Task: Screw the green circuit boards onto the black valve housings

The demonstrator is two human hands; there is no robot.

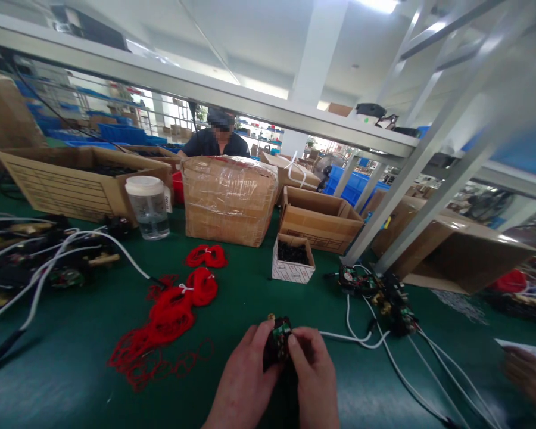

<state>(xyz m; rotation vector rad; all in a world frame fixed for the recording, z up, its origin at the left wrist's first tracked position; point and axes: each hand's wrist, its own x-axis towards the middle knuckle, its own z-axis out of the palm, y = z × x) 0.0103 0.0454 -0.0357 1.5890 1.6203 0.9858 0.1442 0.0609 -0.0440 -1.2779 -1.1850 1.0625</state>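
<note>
Close in front of me, a small black device (277, 342) with a green circuit board and a brass fitting is held up between both hands. My left hand (249, 375) is closed around its left side, the thumb near the top. My right hand (312, 369) grips the right side, thumb and fingertips by the board's edge. A white cable (343, 337) runs off to the right from behind my right hand. Whether my right fingers also pinch a small part or wire cannot be made out.
Red wire bundles (174, 310) lie left of my hands. Similar devices with white cables are heaped at far left and by the metal posts (384, 286). A small box (293, 262) of black parts, a water jug (148, 208) and cartons stand behind. Another person's hand (529, 375) shows at right.
</note>
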